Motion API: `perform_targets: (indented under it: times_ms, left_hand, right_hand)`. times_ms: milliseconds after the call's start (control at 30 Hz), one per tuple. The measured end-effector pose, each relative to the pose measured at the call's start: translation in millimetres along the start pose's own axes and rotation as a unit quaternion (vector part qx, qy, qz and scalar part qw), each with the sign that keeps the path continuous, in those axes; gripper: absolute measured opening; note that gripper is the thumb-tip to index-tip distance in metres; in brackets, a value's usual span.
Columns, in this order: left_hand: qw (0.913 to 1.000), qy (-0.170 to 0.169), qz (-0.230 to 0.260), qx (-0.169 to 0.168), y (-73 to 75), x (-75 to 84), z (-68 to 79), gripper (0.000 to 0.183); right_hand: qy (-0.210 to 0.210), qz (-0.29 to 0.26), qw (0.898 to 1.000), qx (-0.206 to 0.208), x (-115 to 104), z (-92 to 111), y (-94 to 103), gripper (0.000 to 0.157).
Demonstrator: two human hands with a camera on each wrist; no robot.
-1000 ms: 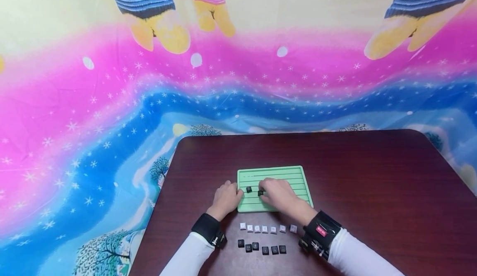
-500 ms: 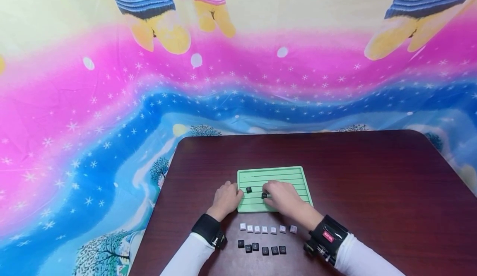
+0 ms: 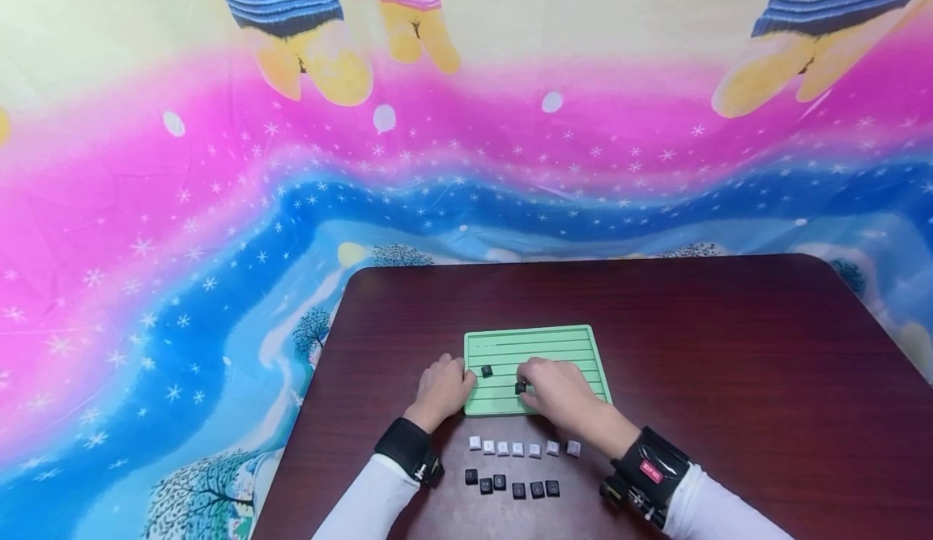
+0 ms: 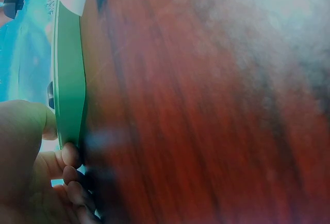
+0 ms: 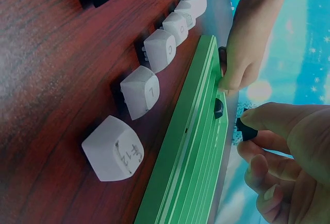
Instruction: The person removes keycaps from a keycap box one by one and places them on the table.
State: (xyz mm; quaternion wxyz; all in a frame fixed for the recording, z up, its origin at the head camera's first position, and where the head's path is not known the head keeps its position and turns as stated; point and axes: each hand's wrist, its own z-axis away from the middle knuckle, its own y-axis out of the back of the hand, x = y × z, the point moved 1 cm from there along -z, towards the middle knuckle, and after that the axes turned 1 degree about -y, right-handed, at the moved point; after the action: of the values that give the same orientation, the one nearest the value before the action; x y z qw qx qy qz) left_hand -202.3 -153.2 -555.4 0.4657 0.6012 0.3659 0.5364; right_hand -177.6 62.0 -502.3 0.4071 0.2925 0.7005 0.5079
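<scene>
A light green ridged tray (image 3: 543, 336) lies on the table. My left hand (image 3: 440, 390) holds its left edge, thumb at the rim and fingers along the side in the left wrist view. One black keycap (image 3: 487, 371) rests in the tray near that hand. My right hand (image 3: 557, 390) pinches another black keycap (image 5: 246, 129) between thumb and fingers. In the right wrist view this keycap is raised off the tray's ridges; its legend cannot be read.
On the near side of the tray, a row of several white keycaps (image 3: 517, 448) stands on the dark wooden table (image 3: 692, 346). Closer still lies an uneven row of black keycaps (image 3: 519, 491). A patterned cloth (image 3: 466, 151) hangs behind the table.
Carrying the black keycap, my right hand has shifted slightly right and toward the tray's near edge. The left hand, tray and other keycaps stay put.
</scene>
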Motion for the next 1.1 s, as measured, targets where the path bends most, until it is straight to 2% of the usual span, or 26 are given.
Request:
perform_targets:
  times_ms: [400, 1100]
  left_hand:
    - [1.0, 0.0, 0.004, 0.0, 0.0, -0.3, -0.4, 0.035]
    - [0.9999, -0.002, 0.01, 0.005, -2.5, -1.7, -0.9, 0.036]
  right_hand:
    - [-0.013, 0.007, 1.0, 0.003, -1, 9, 1.7, 0.012]
    - [0.017, 0.011, 0.999, 0.04, 1, 29, 7.8, 0.013]
